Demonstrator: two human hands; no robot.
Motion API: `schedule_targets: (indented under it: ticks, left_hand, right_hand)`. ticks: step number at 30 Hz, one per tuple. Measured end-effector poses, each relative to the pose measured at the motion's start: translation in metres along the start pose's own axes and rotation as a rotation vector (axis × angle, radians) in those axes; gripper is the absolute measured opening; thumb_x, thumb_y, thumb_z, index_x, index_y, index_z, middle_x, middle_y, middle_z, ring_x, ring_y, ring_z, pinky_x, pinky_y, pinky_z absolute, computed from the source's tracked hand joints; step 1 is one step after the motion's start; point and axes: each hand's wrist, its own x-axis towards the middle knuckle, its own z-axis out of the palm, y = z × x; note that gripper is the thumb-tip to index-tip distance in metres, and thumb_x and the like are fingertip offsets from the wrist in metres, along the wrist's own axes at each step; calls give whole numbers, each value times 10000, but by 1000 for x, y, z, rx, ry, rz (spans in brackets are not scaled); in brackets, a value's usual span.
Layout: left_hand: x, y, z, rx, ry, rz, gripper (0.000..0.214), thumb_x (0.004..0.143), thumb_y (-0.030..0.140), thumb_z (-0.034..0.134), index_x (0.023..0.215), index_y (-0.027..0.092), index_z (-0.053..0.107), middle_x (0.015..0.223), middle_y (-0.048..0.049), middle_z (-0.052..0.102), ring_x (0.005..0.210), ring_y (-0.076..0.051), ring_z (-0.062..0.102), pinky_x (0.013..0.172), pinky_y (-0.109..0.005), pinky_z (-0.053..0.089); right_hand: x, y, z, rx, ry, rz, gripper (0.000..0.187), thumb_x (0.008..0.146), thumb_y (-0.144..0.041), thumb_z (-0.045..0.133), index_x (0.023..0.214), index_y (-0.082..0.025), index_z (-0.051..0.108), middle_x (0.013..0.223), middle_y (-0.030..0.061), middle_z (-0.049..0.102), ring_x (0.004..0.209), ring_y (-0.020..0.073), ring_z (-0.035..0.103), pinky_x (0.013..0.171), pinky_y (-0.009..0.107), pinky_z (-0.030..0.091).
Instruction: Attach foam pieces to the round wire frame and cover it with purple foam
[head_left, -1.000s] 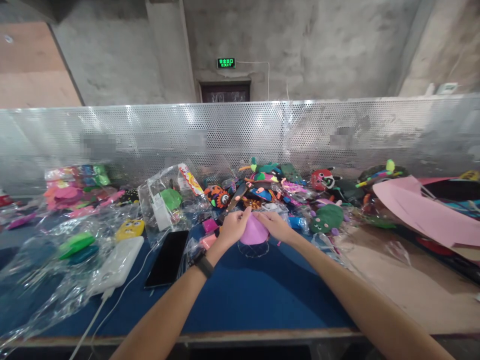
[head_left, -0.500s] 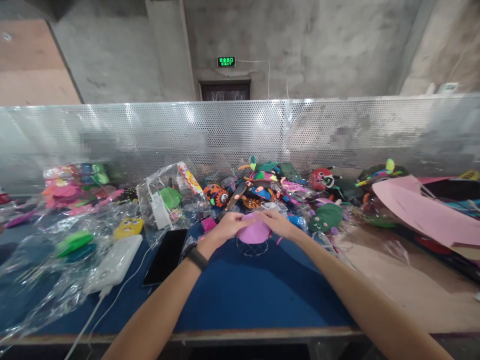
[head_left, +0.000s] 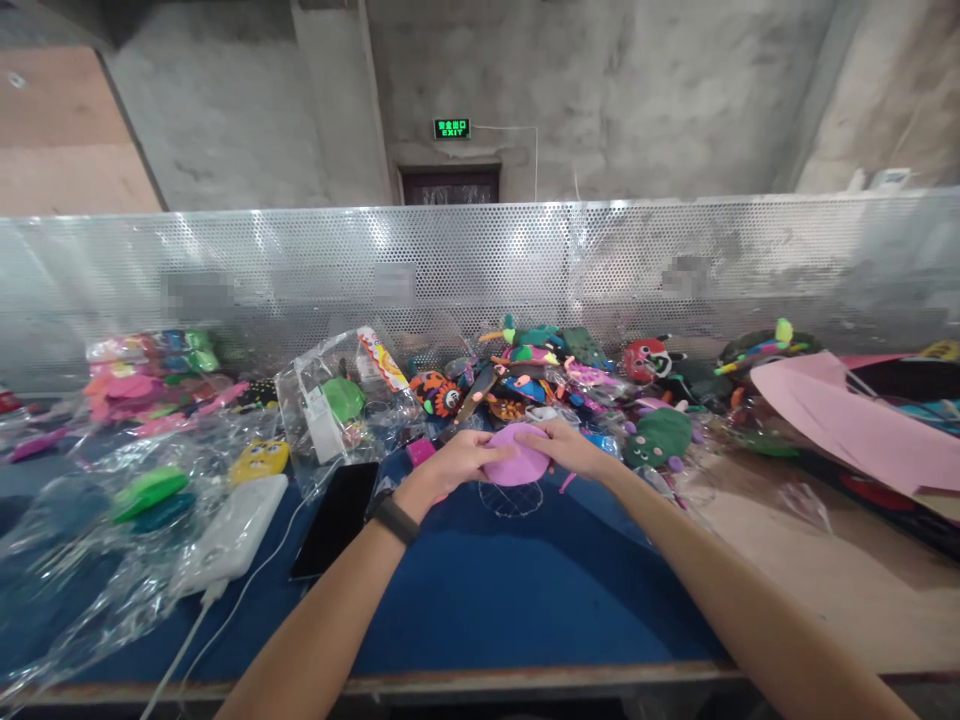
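Between both hands is a thin, round purple piece [head_left: 517,462], held up off the table; its material is hard to tell. My left hand [head_left: 459,462], with a dark band on the wrist, grips its left edge with thumb and fingers. At the upper right edge my right hand [head_left: 571,450] pinches it, thumb lying over the face. Just below the piece, a round outline with crossing pale lines [head_left: 511,500] shows on the blue mat [head_left: 540,590]. A pink block [head_left: 420,451] lies to the left of my left hand.
A black phone [head_left: 335,520] and a white power bank [head_left: 234,530] with a cable lie left, beside clear plastic wrap [head_left: 67,560]. Colourful clay-like figures [head_left: 525,370] are heaped behind my hands. Pink sheets [head_left: 847,420] lie at right. A perforated metal panel [head_left: 480,260] stands behind.
The purple piece has tilted and now shows more of its round face. My right fingers have shifted along its edge. The view has moved slightly.
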Motion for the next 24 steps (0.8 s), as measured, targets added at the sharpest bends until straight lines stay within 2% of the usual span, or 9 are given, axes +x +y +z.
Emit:
schedule_targets:
  ticks: [2, 7, 11, 13, 19, 22, 24]
  left_hand:
    - [0, -1, -1, -11, -15, -1, 447, 602, 323, 790, 978, 111, 671, 871, -96, 665, 744, -155, 623, 666, -283, 509]
    - [2, -1, -2, -17, 17, -10, 495, 582, 285, 811, 1013, 103, 648, 863, -92, 670, 699, -142, 622, 637, -270, 515]
    - [7, -2, -5, -60, 30, -45, 530, 578, 273, 821, 1040, 97, 628, 848, -99, 672, 712, -153, 638, 684, -291, 531]
    - [10, -3, -7, -68, 40, -29, 561, 578, 267, 825, 1071, 102, 615, 872, -110, 672, 724, -162, 648, 706, -304, 533]
    - [14, -10, -11, -52, 28, 30, 457, 683, 371, 747, 1041, 111, 631, 943, -122, 661, 772, -176, 648, 718, -310, 522]
    - [14, -14, -11, -69, 5, 49, 423, 708, 378, 724, 1022, 110, 633, 954, -119, 654, 790, -162, 635, 711, -288, 511]
    - [14, -13, -9, -42, 28, 31, 419, 716, 378, 715, 1029, 115, 626, 886, -94, 657, 734, -143, 626, 640, -254, 491]
  right_hand:
    - [1, 1, 0, 13, 12, -4, 440, 795, -529, 568, 935, -125, 673, 576, -9, 535, 468, 82, 482, 388, 184, 435]
    - [2, 1, 0, 24, -58, 41, 455, 760, -531, 605, 950, -124, 671, 623, 8, 565, 512, 103, 518, 398, 194, 452]
    - [1, -3, -5, 9, 53, -15, 479, 767, -524, 599, 1014, -116, 652, 686, 27, 597, 557, 112, 538, 425, 192, 459]
    - [0, -5, -8, 17, 65, -10, 473, 758, -525, 606, 982, -112, 656, 700, 29, 602, 583, 116, 548, 442, 191, 464]
    - [-7, -11, -10, 50, -158, 146, 414, 700, -521, 666, 812, -122, 665, 680, 28, 617, 597, 123, 577, 508, 215, 500]
    - [-9, -14, -6, 26, -184, 129, 416, 711, -535, 652, 773, -124, 663, 635, 18, 605, 551, 105, 553, 486, 202, 482]
    - [-10, -16, -3, 9, -191, 99, 423, 720, -540, 642, 762, -120, 663, 607, 11, 593, 531, 98, 538, 481, 200, 475]
